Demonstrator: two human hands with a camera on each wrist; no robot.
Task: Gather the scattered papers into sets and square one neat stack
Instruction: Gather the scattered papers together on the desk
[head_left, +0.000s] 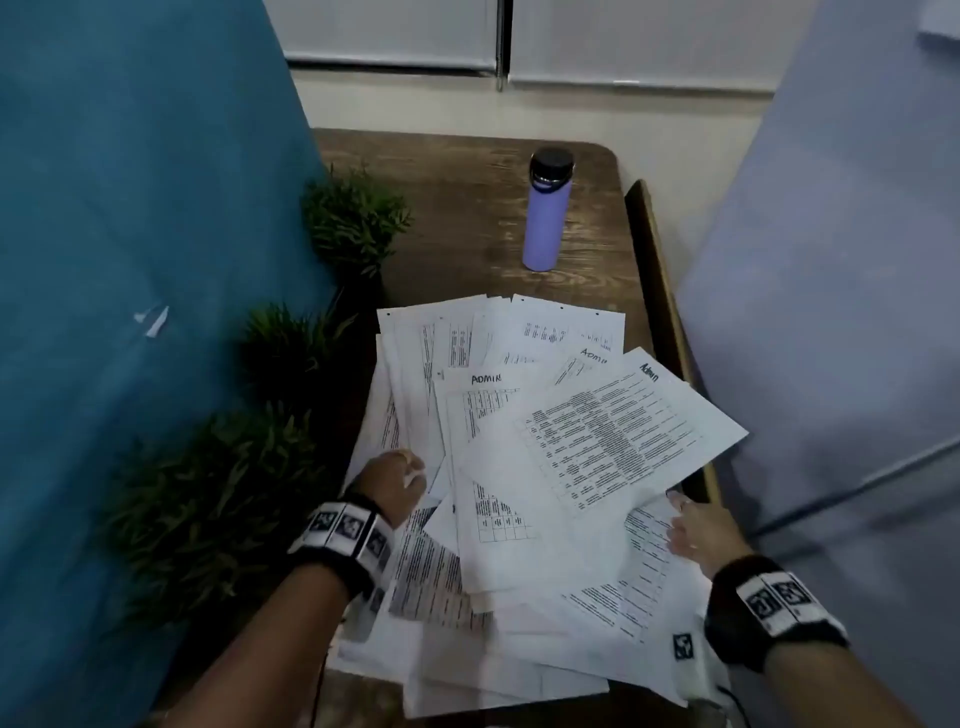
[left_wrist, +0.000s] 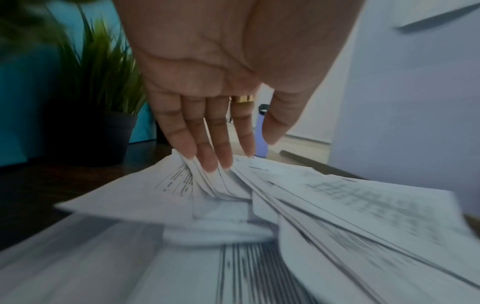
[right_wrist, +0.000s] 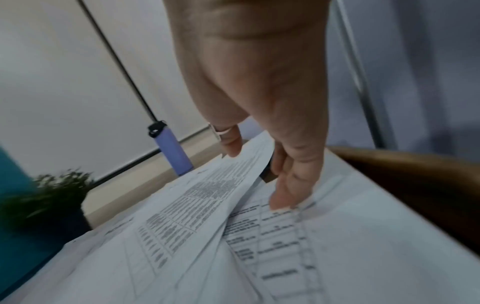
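Note:
Many printed white papers (head_left: 571, 467) lie fanned and overlapping on the wooden desk (head_left: 467, 208), some marked "ADMIN". My left hand (head_left: 410, 467) is at the pile's left side. In the left wrist view this hand (left_wrist: 221, 162) has straight fingers, their tips touching the raised edges of several sheets (left_wrist: 337, 205). My right hand (head_left: 685, 525) is at the pile's right side. In the right wrist view it (right_wrist: 257, 174) pinches the lifted edge of the upper sheets (right_wrist: 182, 226), a ringed digit on top and the other fingers beneath, tips touching a lower sheet.
A lavender bottle (head_left: 548, 218) with a black cap stands at the back of the desk. Potted plants (head_left: 353, 218) line the left edge against a blue partition (head_left: 130, 208). A pale partition (head_left: 831, 260) and a raised wooden edge (head_left: 660, 291) bound the right.

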